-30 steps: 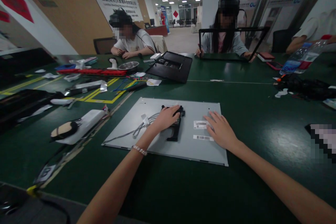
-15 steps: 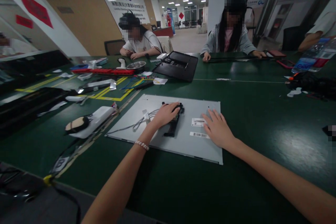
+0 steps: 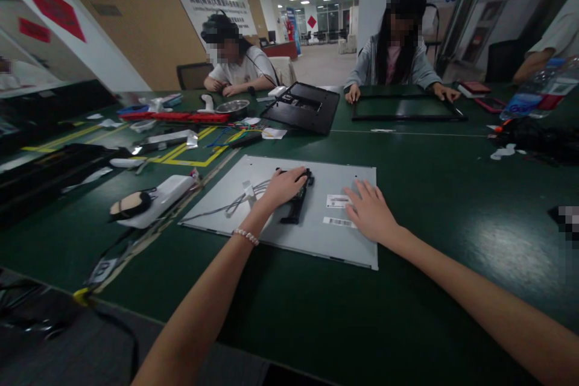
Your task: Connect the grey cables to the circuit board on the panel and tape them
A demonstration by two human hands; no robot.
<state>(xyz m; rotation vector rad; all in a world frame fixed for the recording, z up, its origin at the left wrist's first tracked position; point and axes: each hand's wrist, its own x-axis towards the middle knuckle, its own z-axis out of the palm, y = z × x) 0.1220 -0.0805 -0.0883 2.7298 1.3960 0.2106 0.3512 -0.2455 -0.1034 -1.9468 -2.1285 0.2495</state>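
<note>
A flat grey-white panel (image 3: 253,193), which looks like the back of a screen panel, lies on the green table in front of me. My left hand (image 3: 284,186) rests on a black plastic bracket (image 3: 294,211) on the panel, its fingers stretched over the upper part and hiding it. Thin grey cables (image 3: 235,202), held by a piece of white tape (image 3: 248,191), run left from under that hand. My right hand (image 3: 370,210) lies flat with spread fingers on the panel's right side, beside a white label (image 3: 337,201) and a barcode sticker (image 3: 339,222).
Across the table a co-worker holds a thin black frame (image 3: 407,118). A black plastic cover (image 3: 301,110) and a metal bowl (image 3: 232,107) lie beyond the panel. Left are a white power strip (image 3: 169,193) and dark casings (image 3: 54,175). Bottles (image 3: 527,96) stand far right.
The co-worker's black frame has turned so that its opening shows. The whole view has shifted slightly. My hands keep their places on the bracket and the panel.
</note>
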